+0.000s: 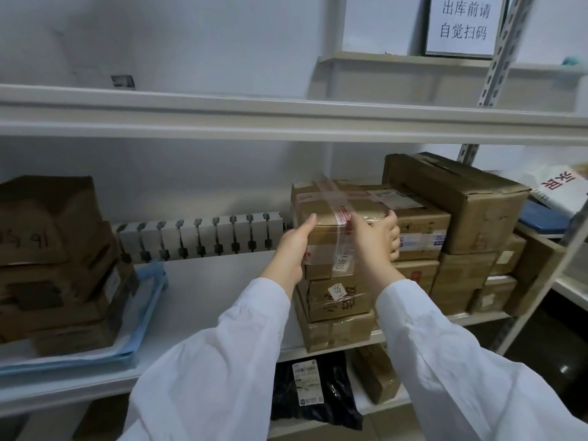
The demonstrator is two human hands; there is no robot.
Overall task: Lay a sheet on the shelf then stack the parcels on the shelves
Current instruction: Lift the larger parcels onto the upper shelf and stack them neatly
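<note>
My left hand (294, 246) and right hand (378, 237) clamp the taped parcel (334, 218) from both sides atop a stack of boxes (337, 300) on the shelf (222, 297)

The taped parcel (327, 229) is matt brown cardboard banded with glossy clear tape. Left of it the shelf board (222, 297) looks like smooth white-painted metal; farther left lies a thin matt blue sheet (152, 302). Below it lies a glossy black plastic mailer bag (335, 394).
</note>
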